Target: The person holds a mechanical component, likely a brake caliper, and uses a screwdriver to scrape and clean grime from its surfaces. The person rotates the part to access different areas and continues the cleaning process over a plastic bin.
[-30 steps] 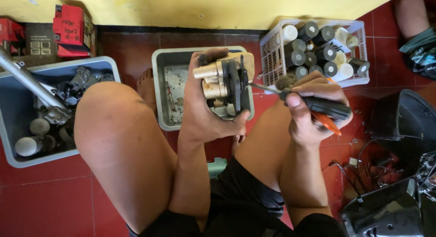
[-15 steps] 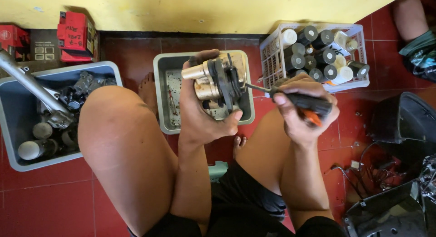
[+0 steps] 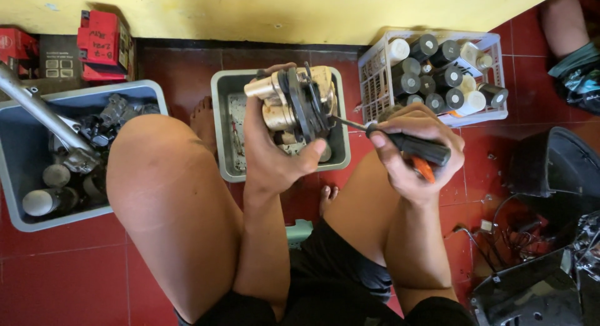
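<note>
My left hand (image 3: 272,154) grips a gold-coloured metal brake caliper (image 3: 294,101) with dark pads, held up over a small grey tray (image 3: 222,123). My right hand (image 3: 415,154) is closed around a screwdriver (image 3: 406,145) with a black and orange handle. Its thin shaft points left and its tip touches the caliper's right side. Both forearms rest between my bare knees as I sit low above the red tiled floor.
A large grey bin (image 3: 25,170) at left holds a metal tube, dark parts and cans. A white basket (image 3: 437,70) of spray cans and bottles stands at the upper right. Red boxes (image 3: 100,42) sit by the yellow wall. Black motorcycle panels (image 3: 550,176) lie at right. Another person's leg (image 3: 565,20) shows top right.
The view shifted slightly. My left hand turned the caliper a little and my right hand brought the screwdriver tip in against it.
</note>
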